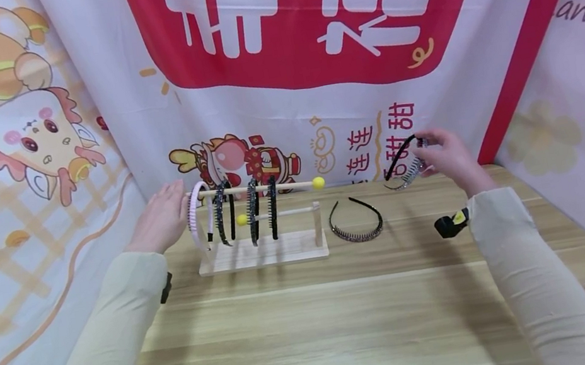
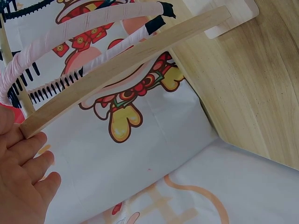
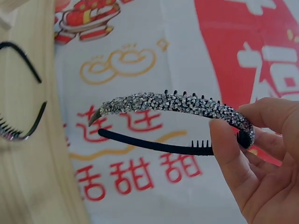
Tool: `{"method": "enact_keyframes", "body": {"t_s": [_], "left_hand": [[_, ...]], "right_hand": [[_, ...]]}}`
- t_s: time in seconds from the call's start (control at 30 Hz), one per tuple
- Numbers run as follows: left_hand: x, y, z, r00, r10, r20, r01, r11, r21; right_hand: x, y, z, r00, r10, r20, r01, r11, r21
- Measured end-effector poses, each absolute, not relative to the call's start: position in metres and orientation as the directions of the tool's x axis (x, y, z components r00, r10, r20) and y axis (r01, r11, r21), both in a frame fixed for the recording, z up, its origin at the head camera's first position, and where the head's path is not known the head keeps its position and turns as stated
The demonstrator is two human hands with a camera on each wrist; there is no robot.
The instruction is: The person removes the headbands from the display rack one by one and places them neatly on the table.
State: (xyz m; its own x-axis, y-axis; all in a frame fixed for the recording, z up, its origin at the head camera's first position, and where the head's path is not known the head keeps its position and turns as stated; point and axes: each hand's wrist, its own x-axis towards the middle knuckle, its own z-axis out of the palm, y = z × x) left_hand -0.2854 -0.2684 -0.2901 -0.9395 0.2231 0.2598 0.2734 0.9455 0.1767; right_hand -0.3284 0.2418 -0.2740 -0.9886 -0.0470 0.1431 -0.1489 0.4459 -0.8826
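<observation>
My right hand pinches a headband near one bend, with the thumb against its silver-stoned outside. The headband hangs in the air, its black toothed inner side and both ends visible. On the left, the fingers of my left hand touch the top end of a wooden post of the headband stand. Beside that hand a pink wrapped headband hangs on the upper rod. Farther along hang dark glittery headbands. Another dark stoned headband lies on the table, right of the stand.
The stand's rods end in yellow balls. A wood-grain table carries everything. Printed cloth hangs close behind the stand, and more printed cloth stands along the left and right sides.
</observation>
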Motion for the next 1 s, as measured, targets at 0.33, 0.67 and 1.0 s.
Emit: {"method": "enact_keyframes", "body": {"t_s": [0.33,0.67,1.0], "left_hand": [[-0.285,-0.268,-0.290,-0.937,0.230,0.261,0.280,0.944,0.174],[-0.286,-0.268,-0.290,-0.932,0.232,0.277,0.286,0.942,0.174],[-0.284,-0.267,-0.290,-0.936,0.229,0.266,0.280,0.944,0.174]], "right_hand": [[-0.338,0.263,-0.306,-0.996,-0.020,0.090,-0.091,0.390,-0.916],[-0.343,0.274,-0.334,-0.998,-0.002,0.058,-0.054,0.375,-0.925],[-0.344,0.279,-0.364,-0.999,0.012,0.034,-0.028,0.335,-0.942]]}}
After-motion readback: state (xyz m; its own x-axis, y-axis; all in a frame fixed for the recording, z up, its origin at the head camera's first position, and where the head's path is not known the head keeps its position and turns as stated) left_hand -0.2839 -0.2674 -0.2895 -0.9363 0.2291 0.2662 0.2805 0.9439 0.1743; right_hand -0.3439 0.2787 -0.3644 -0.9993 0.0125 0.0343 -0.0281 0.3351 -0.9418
